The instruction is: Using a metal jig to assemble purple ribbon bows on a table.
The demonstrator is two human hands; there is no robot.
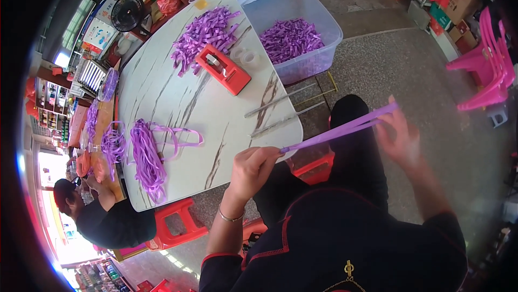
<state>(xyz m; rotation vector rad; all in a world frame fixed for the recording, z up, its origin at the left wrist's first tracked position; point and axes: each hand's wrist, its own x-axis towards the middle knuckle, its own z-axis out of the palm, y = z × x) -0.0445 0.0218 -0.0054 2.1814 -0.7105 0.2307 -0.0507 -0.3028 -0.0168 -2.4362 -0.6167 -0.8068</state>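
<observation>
Many purple ribbons (291, 39) lie inside a clear tub (321, 18).

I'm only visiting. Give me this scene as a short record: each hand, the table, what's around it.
Left hand: pinches one end of a purple ribbon
Right hand: holds the ribbon's other end; exact grip unclear
Ribbon: stretched between both hands
Table: white, dark-veined
On table: heap of purple pieces, red tape dispenser, bundle of long purple ribbons
Beside table: translucent bin containing purple pieces
Nearby: another person in dark clothing
</observation>
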